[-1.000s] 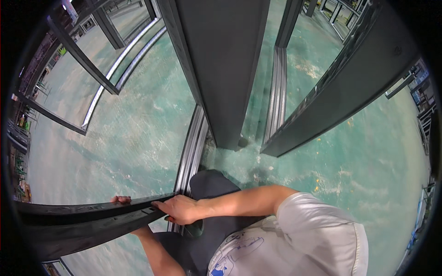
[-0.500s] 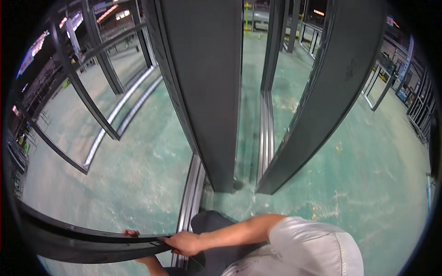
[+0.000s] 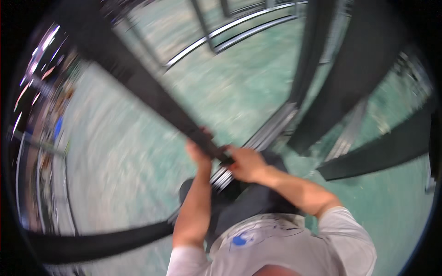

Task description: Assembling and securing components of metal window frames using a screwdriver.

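Dark beam (image 3: 154, 94) is held at a slant, upper left down to between the knees. Its near end is wrapped by the left hand (image 3: 199, 151); the tip is pinched by the right hand (image 3: 247, 164). Tip is seen over the silver rail (image 3: 272, 128) on the green floor (image 3: 138, 165); contact can't be told, blurred. Dark panels (image 3: 352, 69) are seen at right.

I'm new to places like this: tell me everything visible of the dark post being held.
The dark post is long and flat-faced, perhaps metal, details blurred. It slants down from the picture's upper left, gripped by the left hand and right hand near its lower end; whether that touches the silvery rail is unclear.
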Demonstrator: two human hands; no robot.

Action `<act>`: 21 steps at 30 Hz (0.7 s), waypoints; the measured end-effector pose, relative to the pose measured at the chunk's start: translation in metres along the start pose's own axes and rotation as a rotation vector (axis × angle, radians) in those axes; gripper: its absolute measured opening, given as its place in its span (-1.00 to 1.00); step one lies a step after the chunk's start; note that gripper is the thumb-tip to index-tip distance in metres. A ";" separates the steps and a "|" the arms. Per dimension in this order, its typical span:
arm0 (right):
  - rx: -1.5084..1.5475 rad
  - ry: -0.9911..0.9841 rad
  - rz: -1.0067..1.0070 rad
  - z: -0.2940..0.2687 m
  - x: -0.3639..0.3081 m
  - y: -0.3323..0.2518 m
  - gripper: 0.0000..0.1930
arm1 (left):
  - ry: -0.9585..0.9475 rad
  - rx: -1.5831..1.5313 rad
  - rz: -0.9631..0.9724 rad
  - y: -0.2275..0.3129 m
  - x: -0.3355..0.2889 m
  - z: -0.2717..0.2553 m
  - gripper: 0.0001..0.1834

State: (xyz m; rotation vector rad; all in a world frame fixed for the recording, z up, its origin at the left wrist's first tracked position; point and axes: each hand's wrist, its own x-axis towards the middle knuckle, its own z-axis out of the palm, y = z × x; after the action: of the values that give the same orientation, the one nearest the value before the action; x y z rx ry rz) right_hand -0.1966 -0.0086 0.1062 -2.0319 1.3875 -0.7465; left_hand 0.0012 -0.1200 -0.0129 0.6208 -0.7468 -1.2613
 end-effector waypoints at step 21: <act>-0.218 -0.148 -0.099 0.016 0.000 -0.032 -0.59 | 0.028 0.227 0.219 0.056 -0.037 0.027 -0.49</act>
State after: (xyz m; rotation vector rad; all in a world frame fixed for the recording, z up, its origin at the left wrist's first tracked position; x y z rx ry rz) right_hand -0.1646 0.0039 0.1181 -2.2880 1.3403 -0.4912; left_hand 0.0094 -0.0724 0.0413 0.7178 -0.9167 -0.9730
